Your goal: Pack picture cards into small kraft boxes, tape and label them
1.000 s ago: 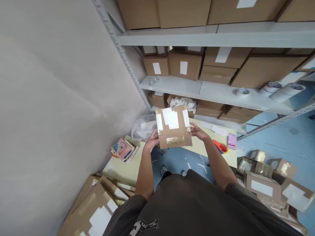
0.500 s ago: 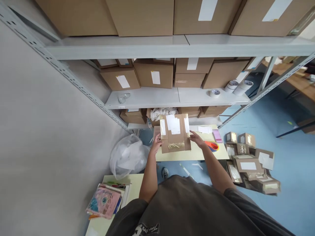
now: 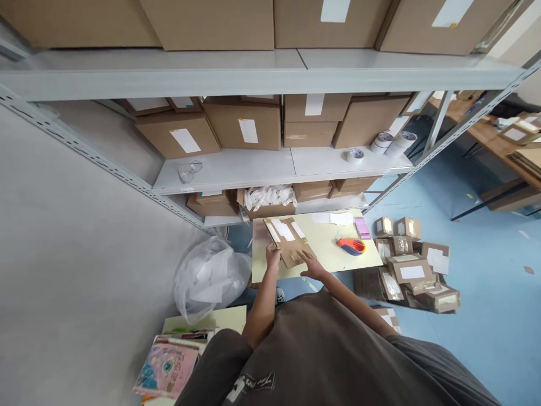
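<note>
A flat cardboard box (image 3: 292, 248) with white labels and strips of shiny tape is tilted at an angle over the pale yellow table (image 3: 325, 259). My left hand (image 3: 273, 255) grips its left edge. Spread fingers of my right hand (image 3: 311, 266) touch the lower right part of the cardboard without closing round it. To the right on the table lies an orange and blue tape dispenser (image 3: 351, 246). Behind it are a purple pad (image 3: 362, 228) and white paper slips (image 3: 340, 218).
Metal shelving (image 3: 236, 82) full of cartons rises in front, with tape rolls (image 3: 355, 155) on the middle shelf. A pile of parcels (image 3: 412, 273) covers the floor at right. At left sit a clear plastic bag (image 3: 211, 276) and a side table holding pink-covered books (image 3: 168, 369).
The cardboard box has turned and tipped flatter, lower toward the table. My right hand has moved from its right edge to its lower corner, fingers spreading. The view has swung right.
</note>
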Tool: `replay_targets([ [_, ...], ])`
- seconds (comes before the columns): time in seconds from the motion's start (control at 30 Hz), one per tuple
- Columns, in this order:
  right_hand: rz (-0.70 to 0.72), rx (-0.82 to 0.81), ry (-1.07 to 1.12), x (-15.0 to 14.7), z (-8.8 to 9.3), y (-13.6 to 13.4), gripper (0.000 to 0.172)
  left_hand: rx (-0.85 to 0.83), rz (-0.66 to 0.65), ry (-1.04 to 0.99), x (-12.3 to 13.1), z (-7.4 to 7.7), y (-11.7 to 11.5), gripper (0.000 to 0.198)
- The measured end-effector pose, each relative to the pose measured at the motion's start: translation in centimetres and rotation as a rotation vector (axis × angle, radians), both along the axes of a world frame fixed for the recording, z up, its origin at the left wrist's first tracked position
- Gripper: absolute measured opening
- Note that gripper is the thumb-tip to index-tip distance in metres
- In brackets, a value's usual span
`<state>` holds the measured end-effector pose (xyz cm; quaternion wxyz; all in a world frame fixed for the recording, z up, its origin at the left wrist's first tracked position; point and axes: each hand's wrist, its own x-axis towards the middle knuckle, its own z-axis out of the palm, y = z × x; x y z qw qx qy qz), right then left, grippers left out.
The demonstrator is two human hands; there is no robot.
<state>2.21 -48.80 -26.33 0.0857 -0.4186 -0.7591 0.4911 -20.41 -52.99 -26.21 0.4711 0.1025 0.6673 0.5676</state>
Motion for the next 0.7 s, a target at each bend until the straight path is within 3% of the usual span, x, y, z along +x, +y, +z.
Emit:
replay_targets([
  [0.07,-0.088,0.072,0.039,-0.2,0.3,-0.4,0.084,0.016,0.04,0.024,2.3,1.1,1.1,0.078],
  [0.2,-0.371,0.058,0.133,2.6,1.2,1.3,0.049,0.218,-0.097,0.083,4.6,3.1,3.3,0.076],
  [0.27,-0.427,0.002,0.173,5.3,1.7,3.1,0.041,0.226,-0.084,0.122,3.7,3.9,4.4,0.076],
  [0.37,-0.392,-0.082,0.27,8.9,2.3,5.5,0.032,0.242,-0.048,0.205,0.7,5.1,5.8,0.08],
  [0.53,-0.367,-0.161,0.376,10.4,3.4,7.2,0.04,0.318,-0.189,0.178,-2.4,6.9,6.6,0.072],
  [0.6,-0.408,-0.16,0.413,9.8,3.8,7.6,0.05,0.326,-0.241,0.177,-2.3,6.7,6.2,0.065],
  [0.7,-0.434,-0.153,0.451,8.6,4.2,8.1,0.066,0.338,-0.237,0.156,-1.4,5.3,5.1,0.063],
])
